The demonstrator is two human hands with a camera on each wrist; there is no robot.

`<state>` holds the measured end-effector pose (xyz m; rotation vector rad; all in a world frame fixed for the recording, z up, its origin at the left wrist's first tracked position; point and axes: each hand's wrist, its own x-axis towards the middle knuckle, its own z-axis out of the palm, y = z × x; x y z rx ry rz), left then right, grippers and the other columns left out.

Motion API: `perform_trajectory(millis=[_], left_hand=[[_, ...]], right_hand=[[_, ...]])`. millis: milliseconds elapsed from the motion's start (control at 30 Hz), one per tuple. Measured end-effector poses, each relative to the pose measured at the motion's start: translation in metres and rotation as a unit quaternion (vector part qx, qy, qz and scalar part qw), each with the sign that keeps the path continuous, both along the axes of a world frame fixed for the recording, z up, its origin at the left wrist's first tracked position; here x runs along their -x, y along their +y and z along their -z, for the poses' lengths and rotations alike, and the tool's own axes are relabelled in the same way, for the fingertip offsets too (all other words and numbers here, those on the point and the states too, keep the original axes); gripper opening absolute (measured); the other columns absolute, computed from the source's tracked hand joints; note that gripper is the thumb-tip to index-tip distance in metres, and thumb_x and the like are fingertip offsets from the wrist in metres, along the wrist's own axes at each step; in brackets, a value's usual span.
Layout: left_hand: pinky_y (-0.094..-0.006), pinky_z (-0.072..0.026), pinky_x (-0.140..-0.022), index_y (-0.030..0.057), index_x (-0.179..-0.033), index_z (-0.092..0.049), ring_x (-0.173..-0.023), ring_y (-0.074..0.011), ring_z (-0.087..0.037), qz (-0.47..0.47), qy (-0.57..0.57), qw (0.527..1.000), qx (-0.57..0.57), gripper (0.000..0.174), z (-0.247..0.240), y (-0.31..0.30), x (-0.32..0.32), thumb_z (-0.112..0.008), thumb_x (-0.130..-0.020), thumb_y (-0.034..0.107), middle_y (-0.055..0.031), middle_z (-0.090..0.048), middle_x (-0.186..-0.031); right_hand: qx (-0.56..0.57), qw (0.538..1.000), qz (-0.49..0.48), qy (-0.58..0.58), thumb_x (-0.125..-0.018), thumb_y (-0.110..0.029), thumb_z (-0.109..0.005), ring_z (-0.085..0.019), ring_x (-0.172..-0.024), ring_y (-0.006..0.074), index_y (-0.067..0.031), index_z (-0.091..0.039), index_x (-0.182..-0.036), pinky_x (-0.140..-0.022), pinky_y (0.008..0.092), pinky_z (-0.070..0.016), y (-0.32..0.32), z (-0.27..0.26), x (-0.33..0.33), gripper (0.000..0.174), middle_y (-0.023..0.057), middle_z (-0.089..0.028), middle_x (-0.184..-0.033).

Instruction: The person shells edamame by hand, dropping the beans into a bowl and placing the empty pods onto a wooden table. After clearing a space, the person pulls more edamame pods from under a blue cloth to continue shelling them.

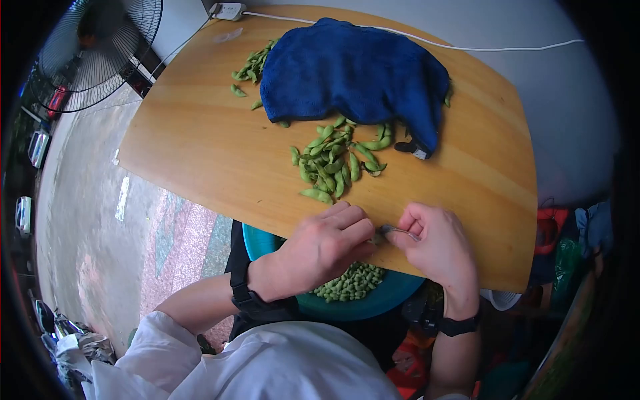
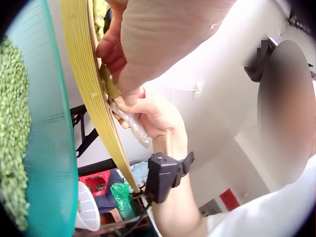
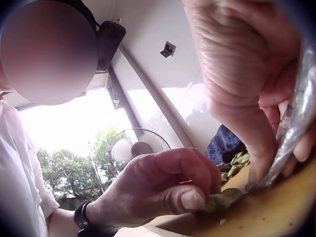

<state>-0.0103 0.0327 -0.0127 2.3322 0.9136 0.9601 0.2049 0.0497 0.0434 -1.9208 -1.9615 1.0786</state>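
We have both hands low over the near edge of the wooden table (image 1: 200, 140), whose wood reaches from the pod pile out to the left edge and from the blue cloth (image 1: 347, 73) to the right edge. Our left hand (image 1: 323, 247) grips a green pod (image 2: 112, 88) between thumb and fingers at that edge; our right hand (image 1: 437, 247), close beside it, has its fingers curled round a thin shiny tool (image 1: 403, 232) that looks partly wrapped in clear plastic, its tip close to the pod. Below the near edge sits a teal basin (image 1: 403, 297), partly under the table, holding shelled green beans (image 1: 350, 283); to its right we see a white basket (image 1: 501, 300), its contents hard to make out. On the surface, the pod pile (image 1: 330, 160) lies just beyond our hands, near the cloth's near edge, and more pods (image 1: 252, 67) lie at the cloth's far left. A white cord (image 1: 467, 48) runs along the far side from a power strip (image 1: 228, 11), and a fan (image 1: 100, 33) stands past the far left corner, above the pale floor (image 1: 87, 200).
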Motion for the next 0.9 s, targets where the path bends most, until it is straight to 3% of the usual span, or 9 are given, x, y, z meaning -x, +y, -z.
perform_trajectory(millis=[233,367,700,900], left_hand=[[-0.0440,-0.0534,-0.073,0.0026,-0.098,-0.063,-0.088,-0.0354,-0.063,-0.051,-0.004,0.995,0.091,0.023,-0.013,-0.005,-0.010,-0.078,-0.080,0.003,-0.0124,-0.058,-0.093],[-0.0452,-0.0536,-0.073,0.0028,-0.101,-0.064,-0.088,-0.0376,-0.064,-0.034,-0.014,0.994,0.106,0.025,-0.014,-0.001,-0.008,-0.077,-0.081,0.005,-0.0146,-0.059,-0.094],[-0.0460,-0.0555,-0.072,0.0050,-0.106,-0.065,-0.086,-0.0377,-0.066,-0.022,-0.004,0.996,0.081,0.028,-0.012,0.000,-0.006,-0.076,-0.081,0.003,-0.0141,-0.061,-0.094],[-0.0440,-0.0558,-0.066,0.0047,-0.102,-0.062,-0.081,-0.0367,-0.067,-0.103,0.057,0.992,0.033,0.027,-0.015,-0.003,-0.007,-0.073,-0.078,0.000,-0.0137,-0.061,-0.092]], right_hand=[[0.012,0.996,0.056,0.064,-0.085,-0.019,-0.077,-0.071,-0.069,0.0307,-0.0010,-0.070,-0.092,-0.066,0.0391,-0.0538,-0.021,0.002,0.002,0.021,0.0169,-0.073,-0.079],[-0.017,0.993,0.048,0.102,-0.085,-0.020,-0.077,-0.071,-0.073,0.0350,0.0009,-0.071,-0.098,-0.069,0.0401,-0.0556,-0.024,0.012,0.007,0.025,0.0200,-0.072,-0.082],[-0.065,0.991,0.053,0.105,-0.084,-0.018,-0.075,-0.071,-0.086,0.0435,0.0062,-0.069,-0.098,-0.076,0.0468,-0.0553,-0.026,0.017,0.016,0.029,0.0261,-0.071,-0.090],[-0.068,0.994,0.047,0.078,-0.084,-0.019,-0.074,-0.068,-0.081,0.0450,0.0043,-0.068,-0.095,-0.074,0.0469,-0.0549,-0.029,0.015,0.015,0.027,0.0263,-0.069,-0.087]])
